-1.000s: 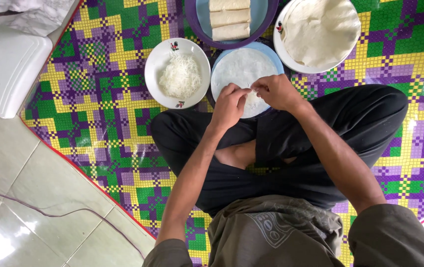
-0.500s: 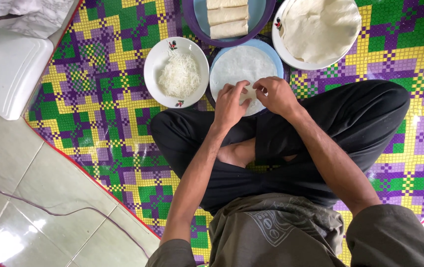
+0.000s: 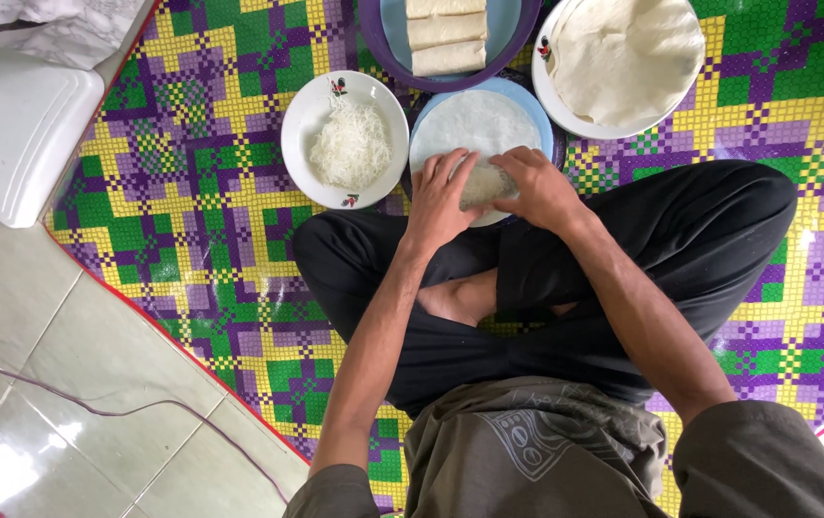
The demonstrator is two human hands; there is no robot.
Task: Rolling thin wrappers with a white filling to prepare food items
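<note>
Filling (image 3: 485, 182) mostly hidden between both hands; left hand (image 3: 442, 200) and right hand (image 3: 538, 188) press the wrapper (image 3: 474, 120), fingers curled, grasping its edge.

We see a bright, evenly daylit view from above, sharp throughout with no motion blur. Soft glare shines on the pale floor tiles (image 3: 9, 480) at lower left and glosses the woven mat (image 3: 191, 192). Shadows are faint.
</note>
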